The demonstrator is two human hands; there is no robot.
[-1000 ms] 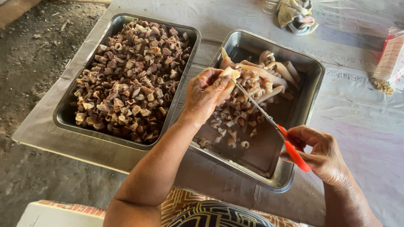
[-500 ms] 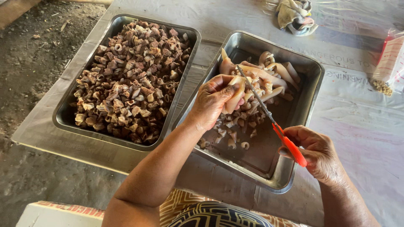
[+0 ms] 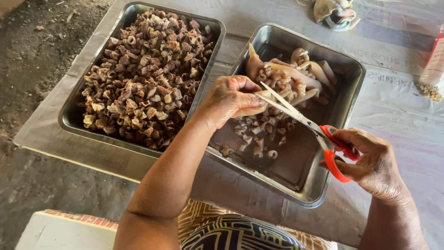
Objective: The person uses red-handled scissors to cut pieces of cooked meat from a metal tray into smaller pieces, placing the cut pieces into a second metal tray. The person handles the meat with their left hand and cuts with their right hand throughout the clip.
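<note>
My left hand grips a pale strip of meat over the right-hand steel tray. My right hand holds red-handled scissors, blades parted around the tip of that strip. Several more pale strips lie at the tray's far end, with small cut rings scattered below them. The left-hand steel tray is heaped with brownish cut pieces.
Both trays rest on a grey plastic sheet over a table. A crumpled cloth lies at the far edge, a plastic bag at the right edge. Dirt floor is on the left; a patterned cloth covers my lap.
My left hand has shifted slightly toward me with the strip. The scissors have opened around its tip, and my right hand has moved a little right.
</note>
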